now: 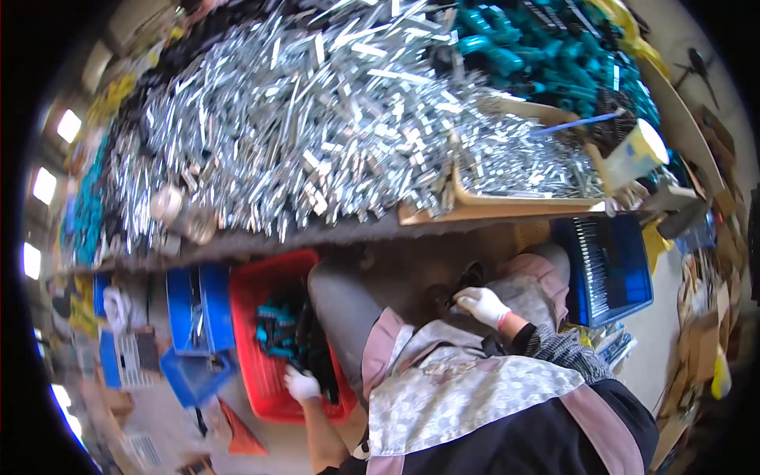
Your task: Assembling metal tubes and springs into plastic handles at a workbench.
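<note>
My left hand [302, 385] wears a white glove and reaches into a red plastic basket [244, 332] at my left. It is beside the teal and black parts [277, 328] lying in the basket; its fingers are too blurred to make out. Over my lap is my right hand [481, 305], also in a white glove, with its fingers curled inward. Next to its fingertips shows a small dark object [470, 275], whose kind I cannot make out. A pale patterned apron [467, 396] covers my lap.
A big heap of shiny metal pieces [301, 119] covers the bench, with teal plastic parts [546, 63] behind. A cardboard tray [507, 207] and white cup [637, 150] stand at the right. Blue bins [643, 294], [198, 305] flank me. A clear jar [190, 218] sits near the bench edge.
</note>
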A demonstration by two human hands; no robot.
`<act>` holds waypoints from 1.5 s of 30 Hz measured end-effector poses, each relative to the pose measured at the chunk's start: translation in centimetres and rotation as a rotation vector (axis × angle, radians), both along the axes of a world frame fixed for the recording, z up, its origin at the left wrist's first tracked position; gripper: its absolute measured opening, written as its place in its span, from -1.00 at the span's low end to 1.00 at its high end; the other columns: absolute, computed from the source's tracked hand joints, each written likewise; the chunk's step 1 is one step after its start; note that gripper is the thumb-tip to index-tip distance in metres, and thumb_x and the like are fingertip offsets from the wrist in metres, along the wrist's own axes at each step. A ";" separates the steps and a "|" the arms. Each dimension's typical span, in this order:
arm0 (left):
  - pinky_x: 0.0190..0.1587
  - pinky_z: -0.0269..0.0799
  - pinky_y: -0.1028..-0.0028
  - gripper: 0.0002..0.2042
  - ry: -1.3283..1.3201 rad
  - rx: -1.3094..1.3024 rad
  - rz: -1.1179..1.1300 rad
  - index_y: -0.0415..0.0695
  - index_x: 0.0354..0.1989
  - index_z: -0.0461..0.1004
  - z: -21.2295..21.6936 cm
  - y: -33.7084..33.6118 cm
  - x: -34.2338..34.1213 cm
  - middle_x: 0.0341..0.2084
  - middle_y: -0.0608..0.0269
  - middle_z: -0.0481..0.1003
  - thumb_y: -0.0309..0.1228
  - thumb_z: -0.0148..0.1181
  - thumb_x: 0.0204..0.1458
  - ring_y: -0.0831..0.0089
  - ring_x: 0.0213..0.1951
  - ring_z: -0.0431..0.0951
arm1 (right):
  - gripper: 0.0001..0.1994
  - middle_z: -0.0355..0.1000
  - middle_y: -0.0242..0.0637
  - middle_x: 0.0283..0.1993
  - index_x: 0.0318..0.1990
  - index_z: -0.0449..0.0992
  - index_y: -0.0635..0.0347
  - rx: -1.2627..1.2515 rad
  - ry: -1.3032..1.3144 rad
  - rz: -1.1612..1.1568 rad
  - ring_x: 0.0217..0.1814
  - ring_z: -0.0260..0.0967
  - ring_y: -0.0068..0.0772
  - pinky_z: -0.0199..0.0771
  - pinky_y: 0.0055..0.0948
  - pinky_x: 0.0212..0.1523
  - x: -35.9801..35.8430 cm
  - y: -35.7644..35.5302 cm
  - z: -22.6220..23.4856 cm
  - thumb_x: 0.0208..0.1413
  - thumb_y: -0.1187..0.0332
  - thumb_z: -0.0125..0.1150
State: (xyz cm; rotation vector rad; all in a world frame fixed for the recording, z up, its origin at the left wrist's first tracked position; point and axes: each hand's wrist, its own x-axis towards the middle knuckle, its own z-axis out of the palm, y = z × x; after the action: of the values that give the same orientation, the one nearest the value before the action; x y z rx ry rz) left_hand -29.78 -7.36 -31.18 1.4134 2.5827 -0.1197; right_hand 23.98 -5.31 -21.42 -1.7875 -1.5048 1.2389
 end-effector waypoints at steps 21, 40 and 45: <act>-0.08 0.52 0.30 -0.82 -0.551 0.402 -1.485 -0.20 -0.17 0.61 41.6 21.2 23.8 -0.29 0.05 0.60 -0.47 0.25 0.06 0.11 -0.20 0.61 | -0.80 0.61 -0.14 -0.22 -0.23 0.69 0.10 0.851 -0.545 0.100 -0.16 0.57 -0.07 0.54 -0.25 -0.08 11.0 21.7 29.5 0.14 0.31 0.14; 0.02 0.49 0.25 -0.74 -0.380 0.837 -0.998 -0.13 -0.17 0.65 42.4 37.6 25.2 -0.16 0.05 0.62 -0.27 0.14 0.11 0.09 -0.08 0.61 | -0.76 0.62 -0.09 -0.19 -0.24 0.71 0.06 0.597 -0.919 0.103 -0.12 0.59 -0.01 0.58 -0.14 -0.12 1.0 35.7 29.0 0.03 0.25 0.16; 0.01 0.49 0.23 -0.73 -0.309 0.857 -0.995 -0.08 -0.16 0.66 44.1 39.7 26.9 -0.16 0.05 0.63 -0.27 0.08 0.11 0.08 -0.09 0.62 | -0.79 0.60 -0.13 -0.35 -0.35 0.68 0.10 0.757 -1.055 0.131 -0.28 0.59 -0.03 0.57 -0.11 -0.25 2.2 34.1 30.4 0.03 0.21 0.21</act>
State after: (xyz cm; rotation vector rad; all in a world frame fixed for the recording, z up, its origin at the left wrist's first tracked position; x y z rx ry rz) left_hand -2.90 32.33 12.92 2.5843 1.4632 1.0664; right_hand 26.15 28.79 9.02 -1.8137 -2.2071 -0.4079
